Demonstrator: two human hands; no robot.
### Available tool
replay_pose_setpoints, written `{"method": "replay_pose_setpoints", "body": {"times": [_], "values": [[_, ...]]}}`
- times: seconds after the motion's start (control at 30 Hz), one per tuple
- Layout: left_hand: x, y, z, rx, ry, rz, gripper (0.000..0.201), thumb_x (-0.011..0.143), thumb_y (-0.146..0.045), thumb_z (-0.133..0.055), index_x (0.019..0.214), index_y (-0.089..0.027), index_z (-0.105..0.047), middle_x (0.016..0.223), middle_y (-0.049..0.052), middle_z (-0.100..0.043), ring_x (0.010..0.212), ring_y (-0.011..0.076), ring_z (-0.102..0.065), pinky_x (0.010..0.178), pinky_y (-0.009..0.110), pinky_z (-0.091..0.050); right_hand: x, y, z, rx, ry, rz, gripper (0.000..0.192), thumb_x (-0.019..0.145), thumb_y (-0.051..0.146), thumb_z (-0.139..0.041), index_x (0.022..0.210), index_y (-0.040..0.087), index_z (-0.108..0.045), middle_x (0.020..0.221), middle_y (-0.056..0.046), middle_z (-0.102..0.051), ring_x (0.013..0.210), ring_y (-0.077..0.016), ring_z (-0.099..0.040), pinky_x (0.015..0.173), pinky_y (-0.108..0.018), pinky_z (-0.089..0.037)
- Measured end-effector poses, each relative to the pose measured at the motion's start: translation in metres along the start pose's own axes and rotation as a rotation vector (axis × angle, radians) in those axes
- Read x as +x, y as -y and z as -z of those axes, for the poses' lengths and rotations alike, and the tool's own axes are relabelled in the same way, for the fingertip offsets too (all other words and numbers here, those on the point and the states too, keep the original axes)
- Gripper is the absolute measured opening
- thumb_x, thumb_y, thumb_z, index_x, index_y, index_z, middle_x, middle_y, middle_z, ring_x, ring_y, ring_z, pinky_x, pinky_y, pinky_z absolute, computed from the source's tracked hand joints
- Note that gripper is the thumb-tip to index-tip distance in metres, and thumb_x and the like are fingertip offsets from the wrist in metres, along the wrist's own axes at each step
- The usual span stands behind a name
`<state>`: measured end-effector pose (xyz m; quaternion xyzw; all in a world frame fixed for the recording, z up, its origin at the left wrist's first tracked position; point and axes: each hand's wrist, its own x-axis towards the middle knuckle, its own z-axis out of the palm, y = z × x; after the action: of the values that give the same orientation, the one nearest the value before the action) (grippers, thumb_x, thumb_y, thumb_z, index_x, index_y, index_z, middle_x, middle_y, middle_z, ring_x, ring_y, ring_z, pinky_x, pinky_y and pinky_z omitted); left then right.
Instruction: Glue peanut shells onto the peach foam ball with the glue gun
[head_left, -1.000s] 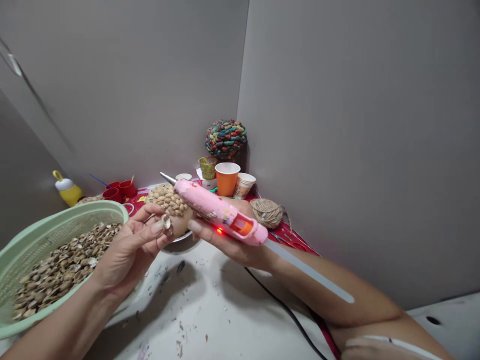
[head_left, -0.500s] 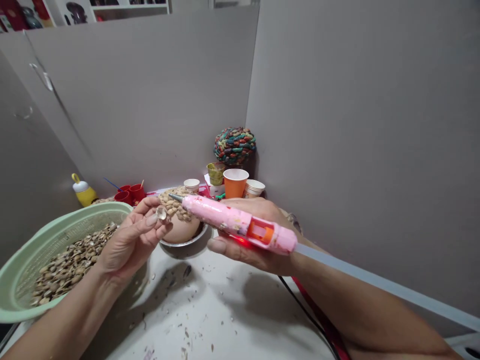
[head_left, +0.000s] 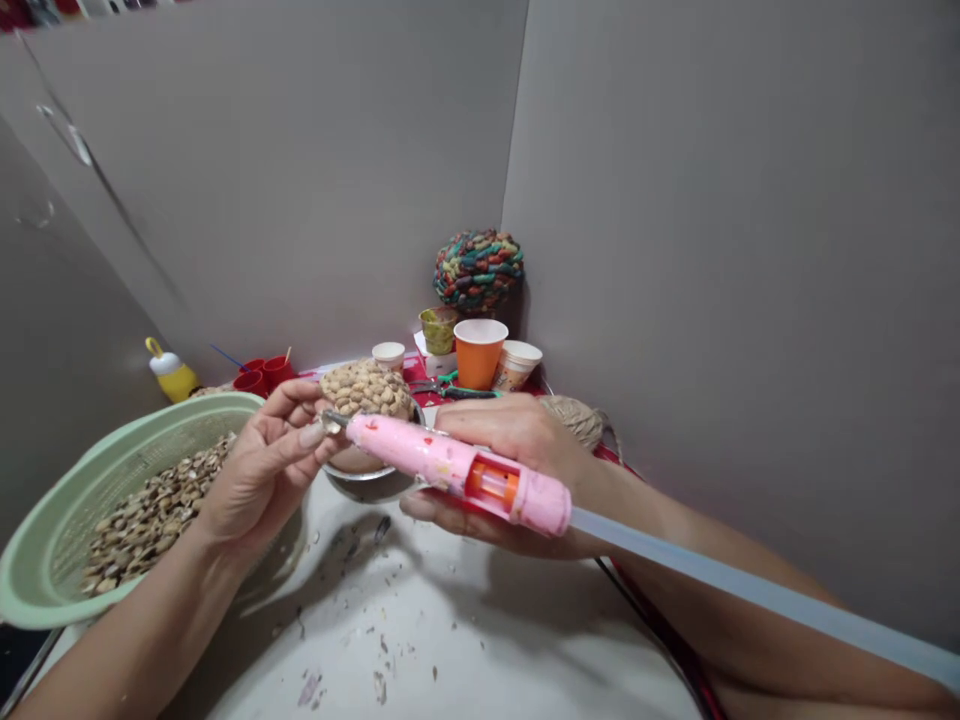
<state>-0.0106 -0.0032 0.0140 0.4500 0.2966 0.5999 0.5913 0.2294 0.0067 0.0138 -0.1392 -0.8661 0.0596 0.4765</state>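
My left hand pinches a small pistachio shell between thumb and fingertips, with the hollow side showing. In my right hand is a pink hot glue gun, its metal nozzle at the shell; whether glue is coming out is too small to see. A long translucent glue stick runs from the gun's back end. Behind both hands, a rounded form covered on top with shells sits in a silvery bowl, partly hidden by the gun. A green basket of loose shells stands left of my left arm.
Along the back stand red cups, a white paper cup, an orange cup, pliers and a multicoloured ball. Twine lies behind my right wrist. Shell bits litter the white tabletop; grey panels enclose the back.
The glue gun has moved left and down, bringing its nozzle from above the shell to the shell's hollow. My left hand keeps its pinch. The view has tilted down slightly.
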Motion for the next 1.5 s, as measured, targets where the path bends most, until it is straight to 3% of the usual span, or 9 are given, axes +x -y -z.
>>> {"method": "replay_pose_setpoints", "body": {"times": [0.47, 1.3, 1.5], "values": [[0.0015, 0.0020, -0.0037, 0.131, -0.030, -0.221, 0.035, 0.062, -0.015, -0.097, 0.089, -0.021, -0.076, 0.081, -0.001, -0.074, 0.074, 0.0078, -0.068, 0.069, 0.013, -0.057, -0.0017, -0.0019, -0.0039, -0.090, 0.055, 0.025, 0.039, 0.096, 0.039, -0.067, 0.067, 0.016, -0.054, 0.061, 0.003, -0.051, 0.054, -0.0080, -0.043, 0.053, -0.023, -0.034], [0.0011, 0.0011, -0.0020, 0.121, -0.001, -0.219, 0.034, 0.064, -0.013, -0.096, 0.091, -0.021, -0.078, 0.081, -0.003, -0.074, 0.072, 0.0068, -0.068, 0.067, 0.011, -0.057, -0.0009, -0.0007, -0.0040, -0.172, 0.030, 0.024, 0.040, 0.097, 0.036, -0.063, 0.064, 0.016, -0.053, 0.059, 0.004, -0.049, 0.054, -0.0078, -0.041, 0.052, -0.024, -0.031], [0.0008, 0.0014, -0.0007, 0.107, -0.003, -0.221, 0.036, 0.064, -0.013, -0.096, 0.093, -0.022, -0.078, 0.082, -0.003, -0.075, 0.074, 0.0069, -0.069, 0.068, 0.011, -0.059, -0.0018, 0.0000, -0.0030, -0.153, 0.058, -0.051, 0.039, 0.094, 0.037, -0.065, 0.064, 0.016, -0.051, 0.059, 0.004, -0.049, 0.053, -0.0078, -0.039, 0.052, -0.024, -0.029]]}}
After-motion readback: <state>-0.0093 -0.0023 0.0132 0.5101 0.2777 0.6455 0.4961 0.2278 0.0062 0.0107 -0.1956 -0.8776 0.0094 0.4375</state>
